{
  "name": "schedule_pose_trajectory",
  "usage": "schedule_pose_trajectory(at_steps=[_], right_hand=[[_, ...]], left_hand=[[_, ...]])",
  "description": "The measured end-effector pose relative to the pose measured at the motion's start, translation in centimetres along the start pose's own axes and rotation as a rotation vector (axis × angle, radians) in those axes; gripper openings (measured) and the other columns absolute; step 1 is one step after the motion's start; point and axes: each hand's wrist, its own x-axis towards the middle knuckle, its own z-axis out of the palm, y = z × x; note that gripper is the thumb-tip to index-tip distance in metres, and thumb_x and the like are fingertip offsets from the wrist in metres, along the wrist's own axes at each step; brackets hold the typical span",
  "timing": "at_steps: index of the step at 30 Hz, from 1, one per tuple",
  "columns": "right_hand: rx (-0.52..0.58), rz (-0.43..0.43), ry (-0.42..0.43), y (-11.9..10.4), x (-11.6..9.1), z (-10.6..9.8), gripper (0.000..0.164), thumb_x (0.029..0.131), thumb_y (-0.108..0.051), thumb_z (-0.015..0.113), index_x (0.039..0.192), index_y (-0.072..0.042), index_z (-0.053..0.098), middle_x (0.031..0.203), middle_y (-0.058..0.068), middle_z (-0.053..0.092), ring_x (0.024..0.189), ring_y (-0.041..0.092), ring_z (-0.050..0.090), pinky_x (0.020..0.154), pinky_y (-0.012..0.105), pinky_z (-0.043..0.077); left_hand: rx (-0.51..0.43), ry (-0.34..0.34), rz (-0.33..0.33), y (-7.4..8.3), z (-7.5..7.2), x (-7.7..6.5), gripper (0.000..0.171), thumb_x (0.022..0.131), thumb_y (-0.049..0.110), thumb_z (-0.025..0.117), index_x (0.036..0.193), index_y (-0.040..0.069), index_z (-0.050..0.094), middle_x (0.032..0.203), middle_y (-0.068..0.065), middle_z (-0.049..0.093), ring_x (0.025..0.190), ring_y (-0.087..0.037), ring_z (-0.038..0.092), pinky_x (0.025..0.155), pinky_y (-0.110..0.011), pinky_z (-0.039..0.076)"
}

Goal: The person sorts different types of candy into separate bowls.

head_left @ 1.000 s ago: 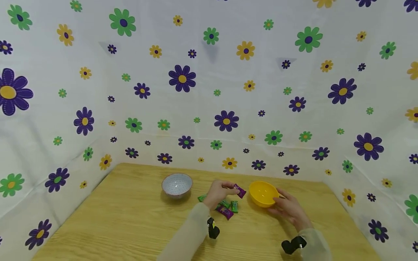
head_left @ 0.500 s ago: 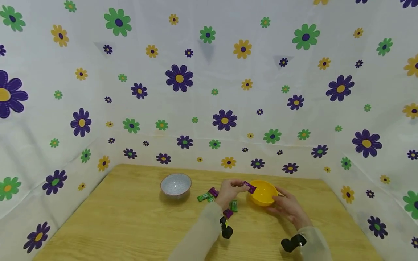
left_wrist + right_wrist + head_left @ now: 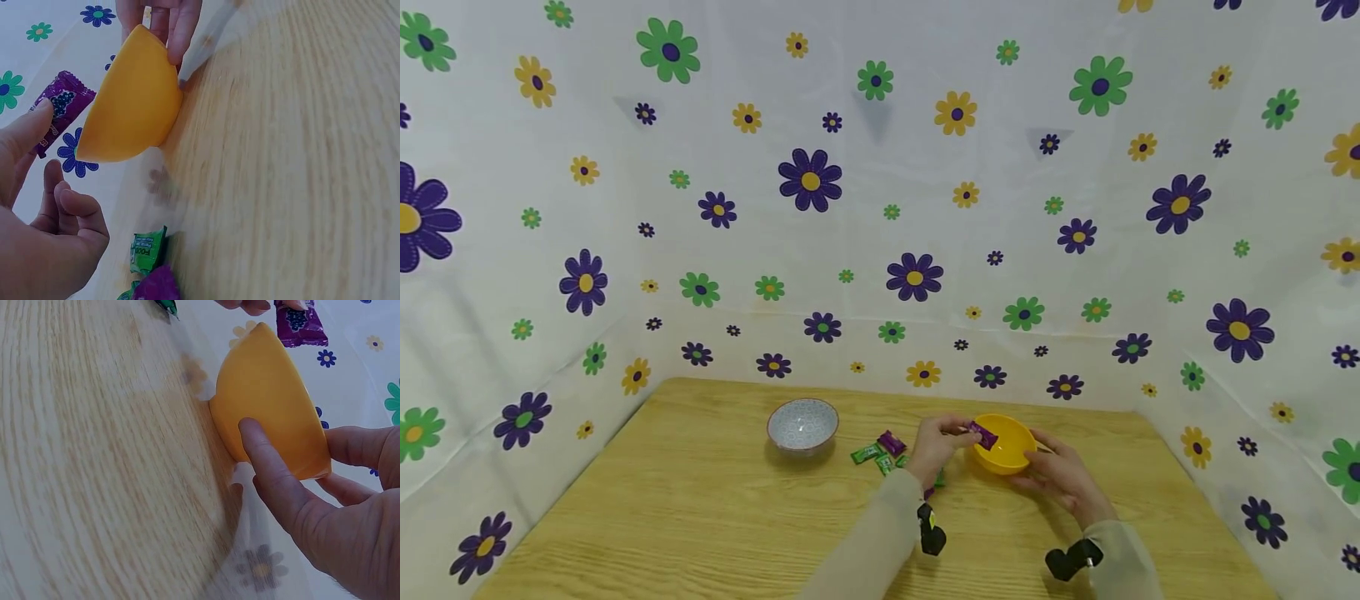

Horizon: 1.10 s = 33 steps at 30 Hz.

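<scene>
Pinched by the left hand [image 3: 942,442], the purple-wrapped candy [image 3: 983,435] hangs above the ten o'clock rim of the yellow bowl [image 3: 1017,440], which the right hand [image 3: 1063,479] grips at four o'clock, so an early release could drop it outside.
</scene>
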Motion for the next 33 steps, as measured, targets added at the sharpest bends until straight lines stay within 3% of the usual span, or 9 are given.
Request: schedule_pose_trajectory(at_steps=[9, 16, 21, 26, 33], right_hand=[[0.005, -0.001, -0.005, 0.1, 0.1, -0.1, 0.061, 0.102, -0.004, 0.044, 0.157, -0.006, 0.017, 0.154, 0.031, 0.024, 0.12, 0.034, 0.055, 0.093, 0.046, 0.053], [-0.002, 0.004, -0.004, 0.1, -0.2, 0.1, 0.06, 0.103, -0.004, 0.043, 0.156, -0.005, 0.017, 0.154, 0.032, 0.023, 0.133, 0.046, 0.042, 0.093, 0.046, 0.053], [-0.011, 0.007, -0.009, -0.1, -0.3, 0.1, 0.06, 0.103, -0.006, 0.042, 0.157, -0.006, 0.016, 0.154, 0.032, 0.022, 0.136, 0.047, 0.038, 0.094, 0.046, 0.053], [0.009, 0.007, -0.011, -0.2, -0.4, 0.1, 0.061, 0.102, -0.003, 0.043, 0.157, -0.005, 0.015, 0.155, 0.032, 0.019, 0.138, 0.049, 0.033, 0.094, 0.047, 0.052], [0.025, 0.001, -0.024, -0.2, -0.5, 0.1, 0.062, 0.102, -0.003, 0.043, 0.157, -0.005, 0.014, 0.156, 0.032, 0.016, 0.139, 0.05, 0.03, 0.094, 0.048, 0.052]], left_hand=[[0.034, 0.004, -0.019, -0.2, 0.6, -0.3, 0.016, 0.082, 0.013, 0.079, 0.098, 0.011, 0.077, 0.093, 0.0, 0.064, 0.088, -0.017, 0.053, 0.073, -0.023, 0.043], [0.097, -0.044, 0.015, -0.6, 0.4, -0.4, 0.018, 0.081, 0.013, 0.08, 0.099, 0.008, 0.076, 0.096, -0.001, 0.062, 0.087, -0.015, 0.05, 0.071, -0.025, 0.042], [0.103, -0.041, 0.068, -0.6, -0.2, -0.3, 0.021, 0.081, 0.012, 0.079, 0.101, 0.006, 0.075, 0.09, -0.001, 0.06, 0.082, -0.015, 0.049, 0.068, -0.024, 0.042], [0.068, -0.055, 0.073, -0.1, -1.2, -0.7, 0.024, 0.082, 0.011, 0.079, 0.104, 0.003, 0.074, 0.091, -0.001, 0.062, 0.082, -0.014, 0.051, 0.07, -0.024, 0.044], [0.052, -0.096, 0.083, 0.0, -3.2, -1.2, 0.023, 0.084, 0.017, 0.077, 0.106, 0.009, 0.075, 0.092, -0.001, 0.063, 0.081, -0.015, 0.053, 0.07, -0.026, 0.045]])
